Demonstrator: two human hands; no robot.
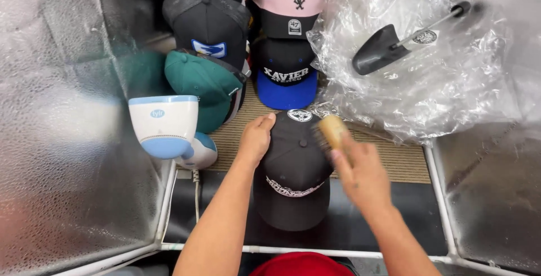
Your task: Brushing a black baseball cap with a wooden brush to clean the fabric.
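Two hands work at centre frame in a narrow floor space hemmed by silvery panels at left and lower right, with white frame rails (169, 197) along its edges. The left hand (255, 139), fingers flat and spread, presses the crown of a black cap (293, 180) lying lengthwise up the frame, brim toward the bottom edge; the right hand (360, 174) is closed around a blurred wooden brush (332, 130) at the cap's upper right. Clear plastic sheeting (451, 84) at upper right holds a black shoe tree (380, 47), and four more caps (284, 73) crowd the top centre.

Matt black cloth cap (293, 174), wooden brush (332, 129), glossy crinkled plastic sheet (451, 84).
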